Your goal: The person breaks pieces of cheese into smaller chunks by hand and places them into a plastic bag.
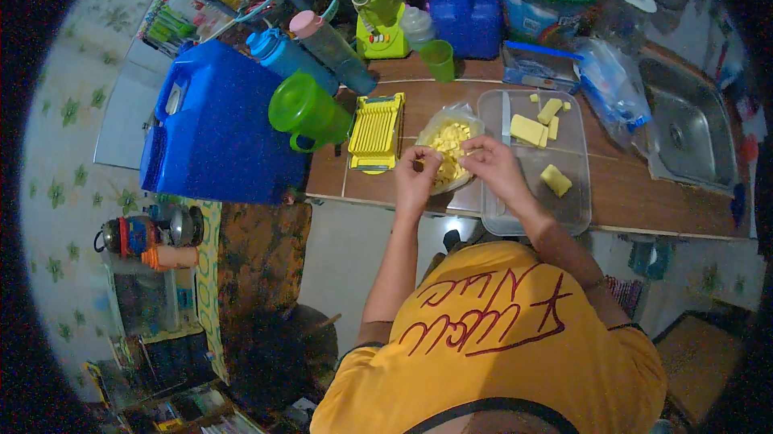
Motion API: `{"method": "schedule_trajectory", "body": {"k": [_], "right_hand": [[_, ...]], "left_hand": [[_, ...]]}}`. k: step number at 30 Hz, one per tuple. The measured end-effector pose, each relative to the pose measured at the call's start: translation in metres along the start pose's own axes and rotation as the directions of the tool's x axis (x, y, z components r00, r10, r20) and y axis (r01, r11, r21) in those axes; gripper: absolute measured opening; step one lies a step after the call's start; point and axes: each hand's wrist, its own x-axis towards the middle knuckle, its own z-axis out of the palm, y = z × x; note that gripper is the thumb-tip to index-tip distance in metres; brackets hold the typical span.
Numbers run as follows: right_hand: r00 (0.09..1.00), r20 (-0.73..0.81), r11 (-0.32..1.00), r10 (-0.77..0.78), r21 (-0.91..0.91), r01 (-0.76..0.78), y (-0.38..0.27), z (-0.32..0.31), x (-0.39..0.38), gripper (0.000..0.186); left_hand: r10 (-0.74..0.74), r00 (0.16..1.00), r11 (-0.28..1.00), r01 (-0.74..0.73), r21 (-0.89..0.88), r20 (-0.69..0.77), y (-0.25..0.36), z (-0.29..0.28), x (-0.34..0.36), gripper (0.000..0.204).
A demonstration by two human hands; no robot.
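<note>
Small yellow bits [448,142] sit in a clear bag [462,114] near the front edge of the brown bench [322,183]. The left hand [420,167] and right hand [488,163] are at its two sides, fingers curled in close; I can't tell what they pinch. Just right is a clear tray [527,199] with yellow blocks [528,130]. Left is a yellow slicer [377,130], then a green jug [306,108]. A sink [692,132] is at the bench's right end.
</note>
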Motion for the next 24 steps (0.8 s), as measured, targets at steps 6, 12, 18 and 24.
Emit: {"method": "schedule_trajectory", "body": {"k": [6,12,18,24], "right_hand": [[0.998,-0.011,0.996,-0.065,-0.061,0.064,0.005,0.002,0.002,0.025],[0.980,-0.029,0.974,-0.195,-0.119,0.191,-0.001,-0.002,-0.001,0.025],[0.998,-0.017,0.993,-0.055,-0.104,0.053,-0.001,0.001,-0.012,0.029],[0.998,-0.004,0.919,-0.058,-0.391,0.052,-0.031,-0.002,-0.027,0.031]], "left_hand": [[0.217,0.976,0.954,-0.212,0.210,0.001,-0.022,-0.006,0.011,0.020],[0.023,1.000,0.990,-0.022,0.140,-0.009,-0.008,0.000,0.011,0.022],[-0.080,0.994,0.996,0.077,0.040,0.075,0.006,0.015,0.006,0.023],[0.363,0.931,0.902,-0.341,0.263,-0.037,0.003,0.023,0.005,0.037]]}}
